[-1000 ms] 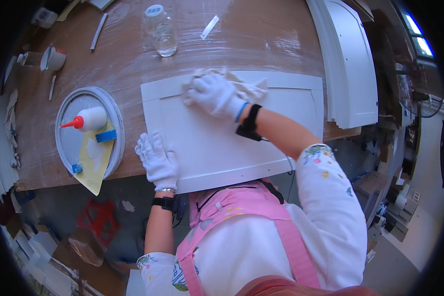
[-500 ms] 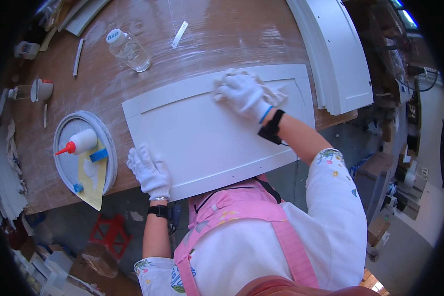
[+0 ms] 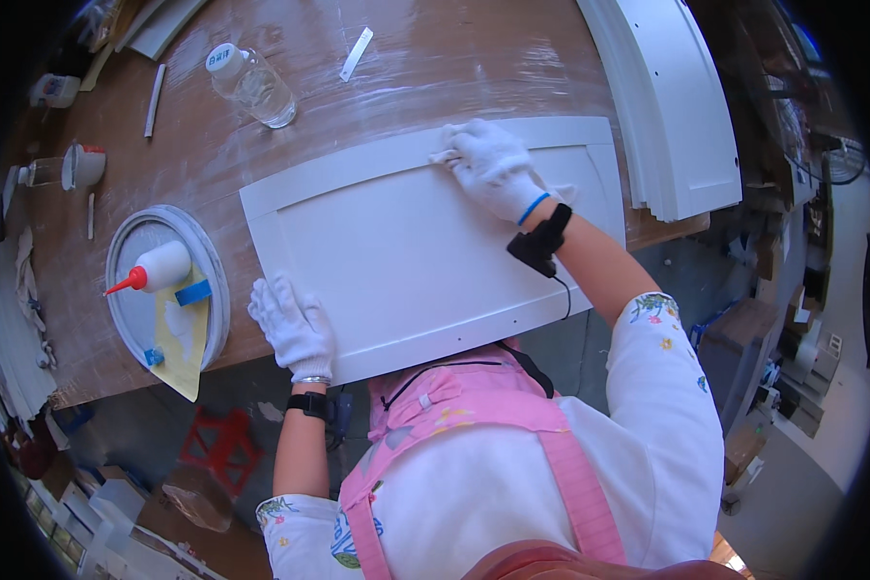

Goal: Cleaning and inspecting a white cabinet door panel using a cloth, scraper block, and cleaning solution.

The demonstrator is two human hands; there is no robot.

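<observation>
A white framed panel (image 3: 396, 271) lies at the table's front edge, overhanging it on my side. My left hand (image 3: 294, 329), in a white knit glove, rests at the panel's left edge with fingers stretched out and slightly apart. Near the panel's far side, my right hand (image 3: 493, 169), gloved too, bunches a white cloth (image 3: 561, 192) against the surface. Most of the cloth is hidden under the palm and fingers.
Left of the panel, a round lid (image 3: 219, 309) carries a red-tipped white squeeze bottle (image 3: 164, 266) and yellow sandpaper-like sheet (image 3: 186, 333). A clear bottle (image 3: 261, 92) lies beyond. White panels (image 3: 677, 116) are stacked at right; a red stool (image 3: 220, 449) stands below.
My right hand has moved slightly right and away from me over the panel, and less of the cloth shows around it. My left hand stays at the panel's left edge.
</observation>
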